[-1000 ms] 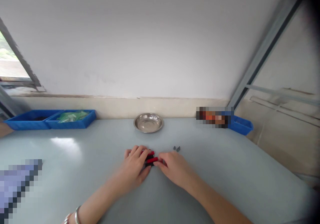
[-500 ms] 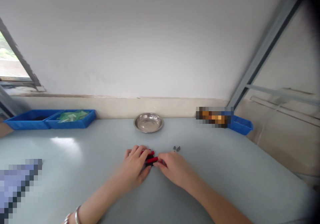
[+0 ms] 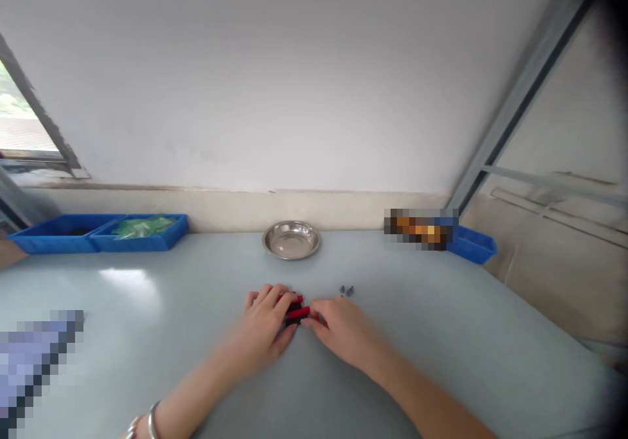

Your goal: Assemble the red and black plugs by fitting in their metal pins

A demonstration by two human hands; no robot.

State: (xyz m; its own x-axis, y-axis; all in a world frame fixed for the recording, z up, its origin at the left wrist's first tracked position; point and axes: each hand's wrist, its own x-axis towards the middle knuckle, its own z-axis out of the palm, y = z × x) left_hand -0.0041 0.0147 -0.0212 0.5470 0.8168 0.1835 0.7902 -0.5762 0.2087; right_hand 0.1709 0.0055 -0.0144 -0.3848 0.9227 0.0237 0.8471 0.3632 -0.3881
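Observation:
Red and black rod-like pieces (image 3: 298, 313) lie side by side on the grey table, partly covered by my hands. My left hand (image 3: 267, 318) is wrapped over them from the left, fingers on the far side and thumb on the near side. At their right end my right hand (image 3: 330, 324) has its fingers pinched together; what sits between the fingertips is hidden. Several small dark grey parts (image 3: 347, 290) lie on the table just beyond my right hand. A round steel dish (image 3: 291, 240) stands farther back, near the wall.
Two blue trays (image 3: 132, 243) stand at the back left, one with green plastic bags inside. A blue bin (image 3: 471, 245) sits at the back right beside a pixelated object (image 3: 417, 229). Another pixelated, purplish item (image 3: 34, 360) lies at the left edge.

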